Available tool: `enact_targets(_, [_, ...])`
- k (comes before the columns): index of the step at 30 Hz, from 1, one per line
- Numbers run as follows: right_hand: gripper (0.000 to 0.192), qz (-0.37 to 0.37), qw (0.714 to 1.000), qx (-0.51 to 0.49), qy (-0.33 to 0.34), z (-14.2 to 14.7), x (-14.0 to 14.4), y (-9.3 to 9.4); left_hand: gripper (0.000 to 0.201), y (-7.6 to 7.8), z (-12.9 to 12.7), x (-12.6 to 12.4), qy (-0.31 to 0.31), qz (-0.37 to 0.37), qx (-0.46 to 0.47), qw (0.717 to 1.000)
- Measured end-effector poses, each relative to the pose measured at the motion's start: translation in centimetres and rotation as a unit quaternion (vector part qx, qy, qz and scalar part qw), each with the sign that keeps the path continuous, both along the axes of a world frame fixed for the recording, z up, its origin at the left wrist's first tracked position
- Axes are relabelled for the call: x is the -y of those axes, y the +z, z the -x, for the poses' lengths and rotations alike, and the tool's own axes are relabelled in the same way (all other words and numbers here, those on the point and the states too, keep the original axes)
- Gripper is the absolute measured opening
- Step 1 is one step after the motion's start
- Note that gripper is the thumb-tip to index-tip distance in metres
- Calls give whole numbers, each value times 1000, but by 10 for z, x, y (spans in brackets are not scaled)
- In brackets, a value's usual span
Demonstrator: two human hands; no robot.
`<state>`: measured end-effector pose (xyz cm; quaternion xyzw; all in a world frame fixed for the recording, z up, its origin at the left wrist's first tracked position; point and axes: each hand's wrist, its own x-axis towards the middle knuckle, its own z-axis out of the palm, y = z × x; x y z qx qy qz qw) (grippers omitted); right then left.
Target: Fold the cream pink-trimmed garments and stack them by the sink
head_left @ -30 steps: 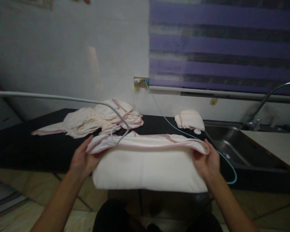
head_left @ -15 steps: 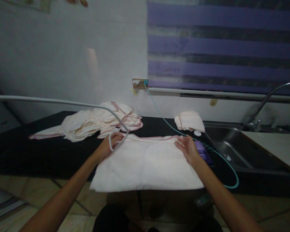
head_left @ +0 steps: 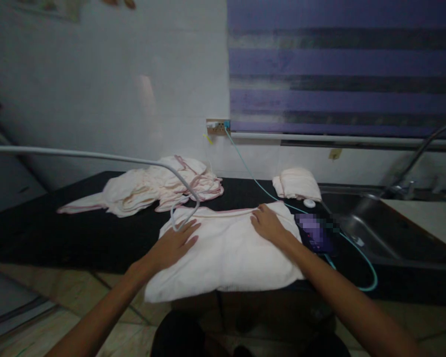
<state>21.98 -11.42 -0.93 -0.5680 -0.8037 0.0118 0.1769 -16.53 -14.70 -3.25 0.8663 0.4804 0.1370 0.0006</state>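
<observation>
Cloth [head_left: 226,253], pale cream with a pink hem, lies folded flat on the front edge of the black counter [head_left: 59,233], its near side drooping over the lip. Left hand [head_left: 174,243] rests palm down on the cloth's 9 o'clock part, fingers spread and gripping nothing. Right hand [head_left: 269,225] lies flat at the cloth's 1 o'clock corner, fingers extended, likewise holding nothing. A grey cable [head_left: 96,156] arcs in from 9 o'clock and loops down just beside the left fingertips. At 11 o'clock from the cloth sits a loose heap of similar cloths [head_left: 148,191]; at 1 o'clock a small folded stack [head_left: 297,183]. A phone [head_left: 315,233] lies just beside the right wrist at 3 o'clock, with a teal cord [head_left: 245,166] running up to the wall socket [head_left: 217,126]. The sink [head_left: 371,233] lies further toward 3 o'clock.
</observation>
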Motion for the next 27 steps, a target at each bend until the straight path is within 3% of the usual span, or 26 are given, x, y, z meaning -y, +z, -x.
enact_targets(6, [57,-37,993,0,-114,6,-25,-7,51,17,-19,-2,2,-65,-2,998])
enact_targets(10, [53,-102,989,-24,-100,10,-21,-7,50,29,-60,-20,-48,-65,63,995])
enact_targets(14, [39,-108,993,-20,-53,11,-11,3,55,17,-94,-47,-52,-24,13,998])
enact_targets(19, [34,-20,999,45,5,14,-3,11,56,-1,-99,-59,18,-17,-13,1000])
enact_targets(23, [38,-15,998,49,-32,31,25,13,56,-4,-97,-54,47,-12,-18,999])
enact_targets(27, [62,-32,998,17,-52,61,77,-2,55,-4,-99,-51,56,-21,-27,998])
